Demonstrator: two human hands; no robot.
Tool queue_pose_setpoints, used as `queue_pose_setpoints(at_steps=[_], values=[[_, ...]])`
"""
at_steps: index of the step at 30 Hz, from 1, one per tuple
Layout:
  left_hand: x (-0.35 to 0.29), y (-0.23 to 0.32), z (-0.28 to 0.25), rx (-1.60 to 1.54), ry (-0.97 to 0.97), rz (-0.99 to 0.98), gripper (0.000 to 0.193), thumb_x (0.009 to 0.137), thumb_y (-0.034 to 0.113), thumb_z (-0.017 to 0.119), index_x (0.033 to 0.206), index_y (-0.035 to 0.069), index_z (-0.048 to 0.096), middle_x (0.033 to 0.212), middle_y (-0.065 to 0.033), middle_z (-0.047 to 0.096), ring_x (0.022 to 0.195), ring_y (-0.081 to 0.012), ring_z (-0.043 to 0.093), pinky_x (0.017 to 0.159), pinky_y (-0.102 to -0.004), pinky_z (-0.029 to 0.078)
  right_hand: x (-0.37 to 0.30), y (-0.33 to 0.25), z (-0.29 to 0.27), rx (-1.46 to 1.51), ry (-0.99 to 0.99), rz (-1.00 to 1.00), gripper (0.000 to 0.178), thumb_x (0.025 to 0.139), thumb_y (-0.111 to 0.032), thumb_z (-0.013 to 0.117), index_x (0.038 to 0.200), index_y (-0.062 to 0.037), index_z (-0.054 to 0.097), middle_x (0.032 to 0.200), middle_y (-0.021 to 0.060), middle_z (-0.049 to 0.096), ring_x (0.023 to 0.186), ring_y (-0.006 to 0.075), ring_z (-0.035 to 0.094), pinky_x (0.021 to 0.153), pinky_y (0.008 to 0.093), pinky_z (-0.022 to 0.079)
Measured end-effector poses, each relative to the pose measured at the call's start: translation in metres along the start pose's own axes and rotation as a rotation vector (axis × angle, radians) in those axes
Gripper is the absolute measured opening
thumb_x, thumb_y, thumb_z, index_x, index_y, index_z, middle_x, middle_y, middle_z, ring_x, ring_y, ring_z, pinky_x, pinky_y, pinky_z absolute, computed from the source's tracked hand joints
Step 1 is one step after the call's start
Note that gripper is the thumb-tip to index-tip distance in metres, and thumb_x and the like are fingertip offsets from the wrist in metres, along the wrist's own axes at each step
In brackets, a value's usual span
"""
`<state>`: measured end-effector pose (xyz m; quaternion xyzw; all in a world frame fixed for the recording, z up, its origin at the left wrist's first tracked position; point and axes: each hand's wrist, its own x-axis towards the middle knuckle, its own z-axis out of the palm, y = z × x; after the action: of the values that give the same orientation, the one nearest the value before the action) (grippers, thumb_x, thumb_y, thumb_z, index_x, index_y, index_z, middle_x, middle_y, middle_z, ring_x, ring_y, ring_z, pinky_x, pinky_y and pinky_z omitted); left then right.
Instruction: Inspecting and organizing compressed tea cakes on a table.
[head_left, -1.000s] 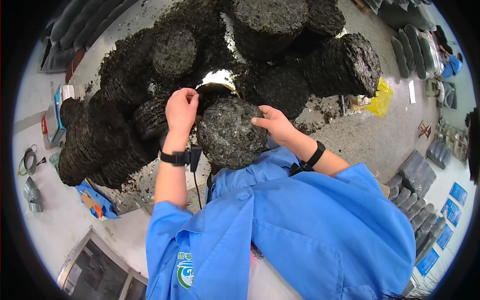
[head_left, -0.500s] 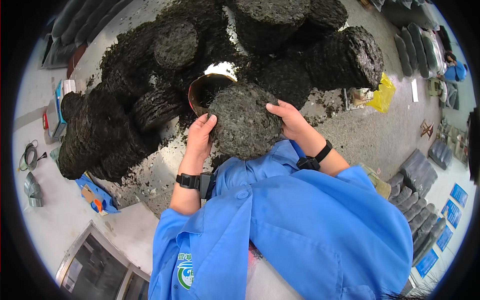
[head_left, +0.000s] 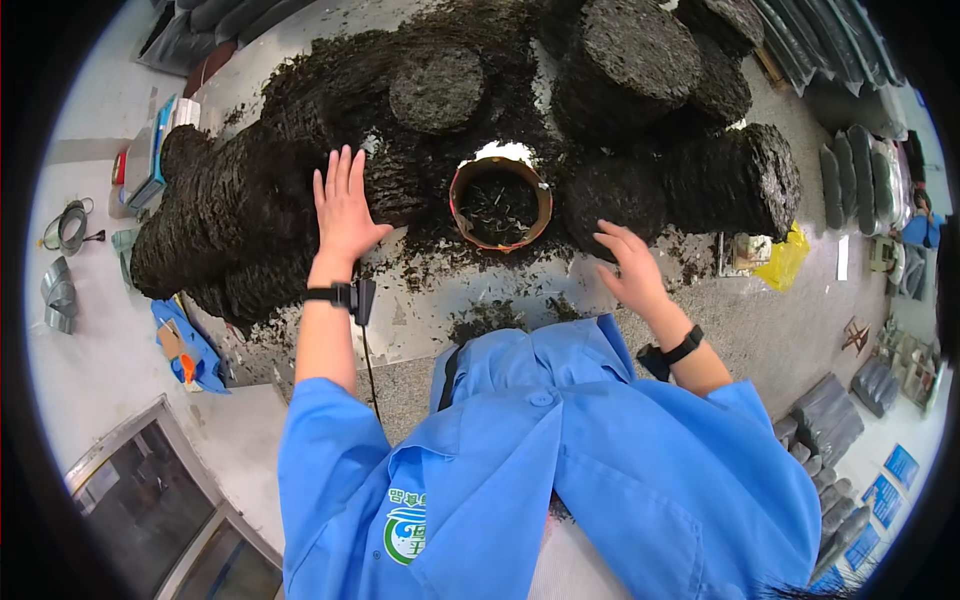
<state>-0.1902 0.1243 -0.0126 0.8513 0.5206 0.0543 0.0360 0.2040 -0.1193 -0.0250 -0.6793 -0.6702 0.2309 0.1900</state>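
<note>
Stacks of dark, round, flaky cakes that look like dried seaweed lie across the worktop [head_left: 410, 305]. My left hand [head_left: 345, 210] is open, fingers stretched out, at the near side of the left stack [head_left: 225, 200]; whether it touches is unclear. Fingers apart and slightly bent, my right hand [head_left: 635, 268] is empty, just in front of a dark round cake [head_left: 615, 205]. Between my hands stands an open round tube [head_left: 545, 215] with a brownish wall and dark flakes inside. Behind it, a flat round cake [head_left: 436, 90] faces up.
A tall stack [head_left: 640, 50] rises at the back right, and another stack [head_left: 735, 185] lies on its side. A yellow bag [head_left: 783, 258] hangs at the right. Loose flakes [head_left: 490, 318] lie near my apron. A blue-and-white box [head_left: 155, 155] stands far left.
Both hands have let go of the round cake they held and moved apart, left hand forward and leftward. Where that cake lies is unclear. The tube is now fully visible; the view has shifted.
</note>
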Motion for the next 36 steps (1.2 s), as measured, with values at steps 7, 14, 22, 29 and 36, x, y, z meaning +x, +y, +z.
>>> queue_pose_setpoints(at_steps=[7, 14, 22, 29, 36], values=[[-0.006, -0.009, 0.003, 0.110, -0.164, 0.083, 0.099, 0.057, 0.022, 0.093, 0.143, 0.010, 0.045, 0.130, -0.0090, 0.052, 0.128, -0.0268, 0.049, 0.124, -0.0526, 0.022, 0.086, -0.106, 0.070, 0.385, 0.115, -0.294, 0.023, 0.082, -0.006, 0.073, 0.104, -0.0061, 0.066, 0.103, 0.0118, 0.065, 0.099, 0.0333, 0.065, 0.083, 0.0417, 0.054], [-0.086, 0.040, -0.026, -0.061, 0.016, 0.056, 0.097, 0.053, 0.015, 0.088, 0.140, 0.009, 0.047, 0.126, -0.0118, 0.052, 0.125, -0.0313, 0.050, 0.120, -0.0525, 0.027, 0.125, -0.164, 0.101, 0.571, 0.023, -0.240, 0.019, 0.081, -0.008, 0.076, 0.098, -0.0051, 0.067, 0.092, 0.0100, 0.060, 0.076, 0.0257, 0.065, 0.069, 0.0376, 0.054], [-0.150, 0.064, -0.016, -0.233, 0.070, -0.112, 0.097, 0.053, 0.012, 0.087, 0.141, 0.007, 0.047, 0.126, -0.0164, 0.051, 0.120, -0.0371, 0.049, 0.106, -0.0510, 0.037, 0.091, -0.169, 0.114, 0.571, -0.132, -0.225, 0.020, 0.077, -0.007, 0.081, 0.092, -0.0045, 0.067, 0.091, 0.0079, 0.060, 0.080, 0.0233, 0.064, 0.068, 0.0336, 0.054], [-0.173, 0.074, 0.002, -0.182, 0.235, -0.214, 0.102, 0.053, 0.011, 0.089, 0.145, 0.009, 0.045, 0.129, -0.0146, 0.048, 0.121, -0.0365, 0.047, 0.104, -0.0492, 0.037, 0.091, -0.185, 0.116, 0.332, -0.079, -0.330, 0.021, 0.072, -0.012, 0.084, 0.084, -0.0046, 0.068, 0.092, 0.0098, 0.061, 0.090, 0.0308, 0.063, 0.079, 0.0401, 0.053], [-0.187, 0.062, 0.046, 0.027, 0.514, -0.105, 0.082, 0.063, 0.011, 0.081, 0.140, 0.010, 0.052, 0.127, -0.0141, 0.049, 0.119, -0.0332, 0.047, 0.103, -0.0507, 0.038, 0.098, -0.180, 0.148, 0.258, -0.140, -0.335, 0.015, 0.071, -0.015, 0.080, 0.076, -0.0062, 0.069, 0.091, 0.0121, 0.061, 0.090, 0.0341, 0.062, 0.080, 0.0439, 0.052]])
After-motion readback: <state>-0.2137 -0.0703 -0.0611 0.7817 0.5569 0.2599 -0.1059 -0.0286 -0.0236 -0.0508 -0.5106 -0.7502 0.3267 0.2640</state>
